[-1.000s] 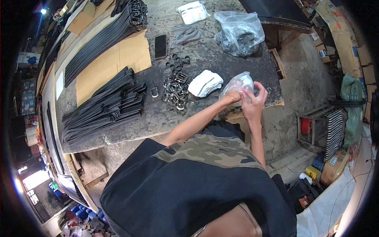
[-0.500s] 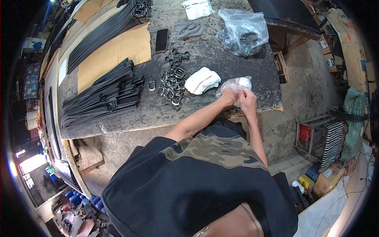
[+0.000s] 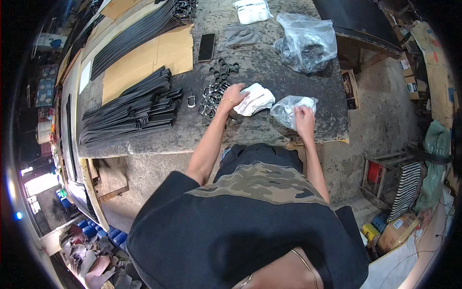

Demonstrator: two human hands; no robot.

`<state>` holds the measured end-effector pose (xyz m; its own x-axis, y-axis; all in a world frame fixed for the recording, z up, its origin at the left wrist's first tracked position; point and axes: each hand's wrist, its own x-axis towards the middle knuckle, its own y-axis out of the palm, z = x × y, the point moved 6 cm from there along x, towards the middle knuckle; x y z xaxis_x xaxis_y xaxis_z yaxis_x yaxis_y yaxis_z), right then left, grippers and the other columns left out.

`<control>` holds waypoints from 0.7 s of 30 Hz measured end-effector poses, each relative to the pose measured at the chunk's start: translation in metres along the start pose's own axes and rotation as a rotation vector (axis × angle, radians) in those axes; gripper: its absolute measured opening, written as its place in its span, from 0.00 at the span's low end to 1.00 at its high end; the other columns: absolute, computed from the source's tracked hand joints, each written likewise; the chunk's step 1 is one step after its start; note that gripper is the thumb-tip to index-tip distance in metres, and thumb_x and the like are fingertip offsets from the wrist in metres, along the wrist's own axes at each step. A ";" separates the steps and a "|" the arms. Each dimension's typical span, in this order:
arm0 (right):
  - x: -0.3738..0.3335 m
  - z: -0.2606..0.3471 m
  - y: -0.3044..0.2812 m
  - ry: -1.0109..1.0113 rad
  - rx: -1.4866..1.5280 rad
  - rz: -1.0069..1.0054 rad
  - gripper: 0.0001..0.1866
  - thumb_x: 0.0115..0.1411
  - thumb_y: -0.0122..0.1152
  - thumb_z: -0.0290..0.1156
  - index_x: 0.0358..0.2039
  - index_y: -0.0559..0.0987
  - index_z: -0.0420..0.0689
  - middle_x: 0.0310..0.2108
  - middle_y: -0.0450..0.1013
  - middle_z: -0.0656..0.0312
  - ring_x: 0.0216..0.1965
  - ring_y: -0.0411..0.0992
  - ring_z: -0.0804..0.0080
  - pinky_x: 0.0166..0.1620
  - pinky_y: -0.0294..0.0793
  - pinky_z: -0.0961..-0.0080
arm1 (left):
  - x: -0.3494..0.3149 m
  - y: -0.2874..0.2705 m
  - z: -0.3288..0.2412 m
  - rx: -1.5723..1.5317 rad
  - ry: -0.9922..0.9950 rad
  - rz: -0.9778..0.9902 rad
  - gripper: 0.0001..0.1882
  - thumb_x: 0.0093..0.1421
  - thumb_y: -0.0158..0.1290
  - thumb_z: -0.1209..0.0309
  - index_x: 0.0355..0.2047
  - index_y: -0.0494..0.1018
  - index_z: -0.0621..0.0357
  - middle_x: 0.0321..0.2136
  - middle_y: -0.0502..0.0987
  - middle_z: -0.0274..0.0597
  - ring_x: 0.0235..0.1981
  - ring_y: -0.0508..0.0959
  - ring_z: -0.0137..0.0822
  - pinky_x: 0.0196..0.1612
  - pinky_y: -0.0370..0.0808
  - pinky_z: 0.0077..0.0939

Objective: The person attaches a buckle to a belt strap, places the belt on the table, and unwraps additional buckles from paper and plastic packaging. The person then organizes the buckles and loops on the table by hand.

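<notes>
My left hand (image 3: 234, 93) is at the left edge of a folded white cloth bundle (image 3: 257, 99), its fingers apart and touching or nearly touching it. Under and beside that hand lies a pile of metal buckles (image 3: 210, 98), with small dark rings (image 3: 224, 70) just beyond. My right hand (image 3: 304, 118) pinches the near right side of a small clear plastic bag (image 3: 284, 111). Something white (image 3: 306, 102) shows at the bag's top, beyond my fingers. One single buckle (image 3: 191, 101) lies apart, left of the pile.
Black strap bundles (image 3: 132, 111) lie at the left, by a cardboard sheet (image 3: 168, 53) and more long straps (image 3: 130, 41). Farther back are a phone (image 3: 206, 47), a grey cloth (image 3: 240, 35), a white bundle (image 3: 253, 11) and a large plastic bag (image 3: 308, 43). A wooden stool (image 3: 380, 176) stands right.
My left hand has let go of the small plastic bag and moved left to the white cloth bundle. My right hand still holds the bag. The view has shifted slightly.
</notes>
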<state>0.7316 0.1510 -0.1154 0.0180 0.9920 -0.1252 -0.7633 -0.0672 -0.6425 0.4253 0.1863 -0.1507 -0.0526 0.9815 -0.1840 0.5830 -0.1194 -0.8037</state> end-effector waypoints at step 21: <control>-0.003 -0.007 0.019 -0.094 0.054 -0.075 0.14 0.58 0.57 0.37 0.34 0.78 0.36 0.30 0.72 0.54 0.32 0.71 0.65 0.40 0.69 0.72 | 0.013 0.006 0.047 0.002 -0.136 -0.041 0.20 0.48 0.59 0.65 0.38 0.73 0.65 0.37 0.77 0.57 0.42 0.76 0.54 0.45 0.73 0.43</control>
<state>0.7219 0.1455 -0.1327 0.0174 0.9998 -0.0057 -0.7956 0.0104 -0.6058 0.3898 0.1915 -0.1844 -0.1853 0.9564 -0.2259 0.5765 -0.0804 -0.8131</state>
